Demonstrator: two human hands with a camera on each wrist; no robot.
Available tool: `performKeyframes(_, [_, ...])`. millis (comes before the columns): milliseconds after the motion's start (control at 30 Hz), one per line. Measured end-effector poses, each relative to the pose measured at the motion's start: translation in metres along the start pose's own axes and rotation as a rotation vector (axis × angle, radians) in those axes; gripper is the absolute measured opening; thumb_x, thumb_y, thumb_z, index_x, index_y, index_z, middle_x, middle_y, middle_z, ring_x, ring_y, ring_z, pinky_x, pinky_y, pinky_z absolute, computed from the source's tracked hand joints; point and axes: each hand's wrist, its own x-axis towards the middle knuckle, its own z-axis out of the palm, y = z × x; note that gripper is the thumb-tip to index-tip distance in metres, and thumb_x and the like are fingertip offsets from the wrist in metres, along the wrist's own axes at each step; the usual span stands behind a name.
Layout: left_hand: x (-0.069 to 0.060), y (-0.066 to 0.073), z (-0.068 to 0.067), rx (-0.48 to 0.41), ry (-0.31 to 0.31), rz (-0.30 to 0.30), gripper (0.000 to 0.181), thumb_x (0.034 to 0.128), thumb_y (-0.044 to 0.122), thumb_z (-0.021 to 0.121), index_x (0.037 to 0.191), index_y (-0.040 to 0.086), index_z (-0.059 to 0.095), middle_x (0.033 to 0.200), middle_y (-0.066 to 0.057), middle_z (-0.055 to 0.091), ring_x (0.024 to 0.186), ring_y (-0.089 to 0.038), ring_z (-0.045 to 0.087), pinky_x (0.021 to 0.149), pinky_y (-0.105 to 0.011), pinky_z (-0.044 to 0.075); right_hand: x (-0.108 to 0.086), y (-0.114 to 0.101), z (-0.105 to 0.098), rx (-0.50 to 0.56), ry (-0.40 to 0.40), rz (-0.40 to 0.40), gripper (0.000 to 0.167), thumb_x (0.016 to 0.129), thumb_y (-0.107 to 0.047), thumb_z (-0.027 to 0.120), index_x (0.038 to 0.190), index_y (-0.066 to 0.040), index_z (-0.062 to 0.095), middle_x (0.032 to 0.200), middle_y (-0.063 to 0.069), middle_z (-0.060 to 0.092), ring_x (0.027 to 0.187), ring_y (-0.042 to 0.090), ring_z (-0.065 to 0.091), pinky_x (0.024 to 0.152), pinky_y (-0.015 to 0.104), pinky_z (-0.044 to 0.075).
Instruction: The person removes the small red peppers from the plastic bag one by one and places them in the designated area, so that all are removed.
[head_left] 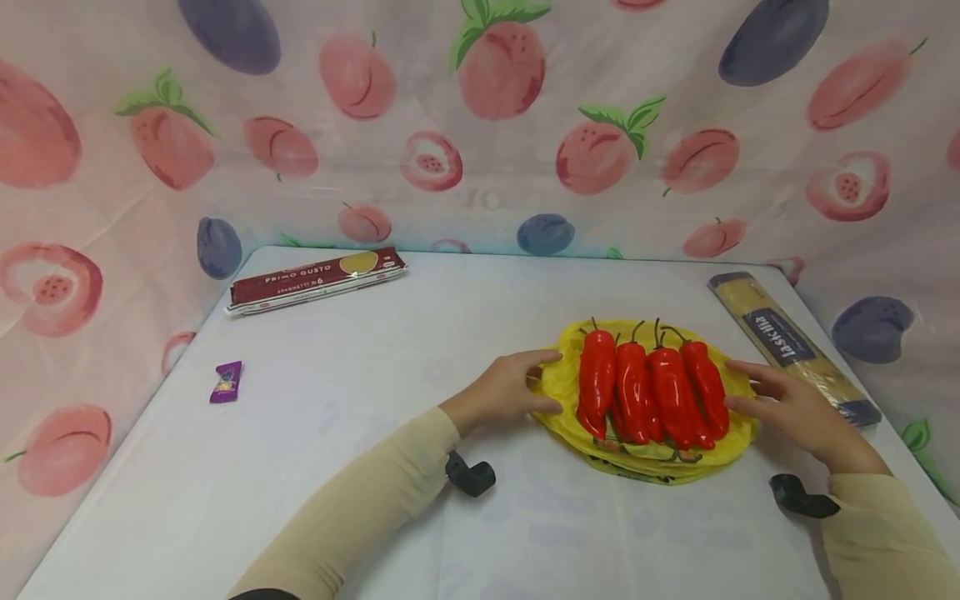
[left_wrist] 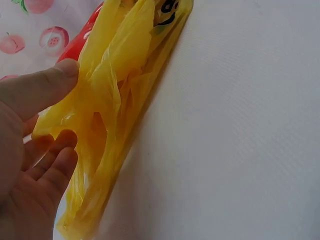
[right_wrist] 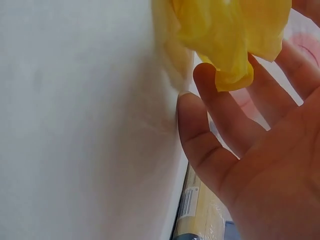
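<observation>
Several glossy red chili peppers with dark green stems lie side by side on a yellow plastic bag in the head view. My left hand is at the bag's left edge, thumb and fingers spread apart. In the left wrist view, the thumb touches the crumpled yellow plastic, with the other fingers beside it. On the right side, my right hand has its fingers spread against the bag's edge. In the right wrist view, its extended fingers touch a hanging yellow fold.
A brown spaghetti packet lies at the back left. Another pasta packet with a dark blue label lies along the right edge, beyond my right hand. A small purple wrapped candy sits on the left of the white table.
</observation>
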Motion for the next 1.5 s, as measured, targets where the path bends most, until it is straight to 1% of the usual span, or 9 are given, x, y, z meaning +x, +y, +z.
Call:
performKeyframes(167, [0.001,0.000,0.000,-0.007,-0.025,0.009,0.074,0.0839,0.025,0.083,0.149,0.020,0.049,0.150,0.001,0.048,0.124,-0.014,0.050,0.105,-0.026,0.041,0.003,-0.001,-0.001,-0.027,-0.007,0.009,0.087,0.094,-0.055,0.061,0.154,0.002,0.032,0.151,0.037,0.029,0.128,0.063,0.030,0.090,0.077,0.037])
performKeyframes(333, [0.004,0.000,0.000,0.008,-0.017,-0.002,0.072,0.0863,0.023,0.080,0.150,0.016,0.048,0.152,0.000,0.046,0.133,-0.016,0.046,0.108,-0.027,0.038,0.007,-0.002,-0.003,-0.043,-0.016,0.002,0.089,0.094,-0.056,0.061,0.154,0.002,0.030,0.151,0.036,0.029,0.129,0.064,0.029,0.091,0.077,0.035])
performKeyframes(467, [0.008,0.000,-0.001,0.001,-0.001,-0.021,0.072,0.0869,0.023,0.080,0.150,0.015,0.048,0.150,0.000,0.048,0.123,-0.014,0.050,0.103,-0.024,0.042,0.011,-0.004,-0.006,-0.052,-0.020,0.000,0.089,0.094,-0.056,0.060,0.155,0.002,0.029,0.152,0.037,0.028,0.129,0.064,0.029,0.092,0.077,0.034])
performKeyframes(533, [0.011,-0.001,-0.003,-0.012,0.002,-0.037,0.071,0.0872,0.023,0.079,0.151,0.016,0.047,0.150,0.000,0.048,0.121,-0.014,0.050,0.102,-0.024,0.043,0.013,-0.006,-0.006,-0.052,-0.019,0.005,0.090,0.094,-0.056,0.060,0.155,0.001,0.028,0.152,0.037,0.028,0.130,0.064,0.028,0.092,0.077,0.034])
performKeyframes(733, [0.022,-0.006,-0.010,-0.035,0.008,-0.061,0.070,0.0886,0.024,0.078,0.151,0.018,0.047,0.152,0.001,0.046,0.132,-0.016,0.046,0.107,-0.028,0.040,0.024,-0.009,-0.007,-0.043,-0.017,0.045,0.093,0.093,-0.058,0.061,0.157,-0.001,0.024,0.154,0.036,0.024,0.132,0.063,0.025,0.094,0.077,0.033])
performKeyframes(967, [0.037,-0.012,-0.016,-0.045,0.035,-0.055,0.069,0.0896,0.024,0.076,0.151,0.017,0.047,0.151,0.000,0.047,0.126,-0.017,0.049,0.108,-0.030,0.040,0.040,-0.010,-0.010,-0.012,-0.006,0.057,0.092,0.093,-0.058,0.060,0.158,-0.004,0.022,0.155,0.035,0.021,0.134,0.060,0.023,0.095,0.077,0.032])
performKeyframes(1167, [0.048,-0.015,-0.020,-0.061,0.045,-0.067,0.069,0.0903,0.023,0.075,0.152,0.017,0.046,0.152,-0.001,0.046,0.132,-0.019,0.046,0.111,-0.033,0.037,0.049,-0.009,-0.010,0.037,0.014,0.058,0.094,0.093,-0.057,0.062,0.159,-0.004,0.020,0.156,0.035,0.019,0.136,0.059,0.021,0.096,0.077,0.031])
performKeyframes(1367, [0.051,-0.015,-0.020,-0.093,0.041,-0.100,0.069,0.0901,0.024,0.075,0.152,0.019,0.045,0.153,0.000,0.045,0.135,-0.019,0.044,0.112,-0.035,0.035,0.049,-0.005,-0.010,0.076,0.030,0.028,0.093,0.094,-0.054,0.063,0.159,-0.005,0.019,0.158,0.032,0.018,0.137,0.060,0.020,0.098,0.076,0.030])
performKeyframes(1500, [0.049,-0.013,-0.018,-0.094,0.032,-0.097,0.070,0.0902,0.025,0.075,0.153,0.018,0.044,0.154,-0.001,0.043,0.135,-0.020,0.044,0.111,-0.035,0.037,0.041,0.001,-0.013,0.069,0.020,0.028,0.091,0.094,-0.054,0.063,0.159,-0.006,0.021,0.157,0.033,0.019,0.134,0.061,0.023,0.096,0.075,0.035])
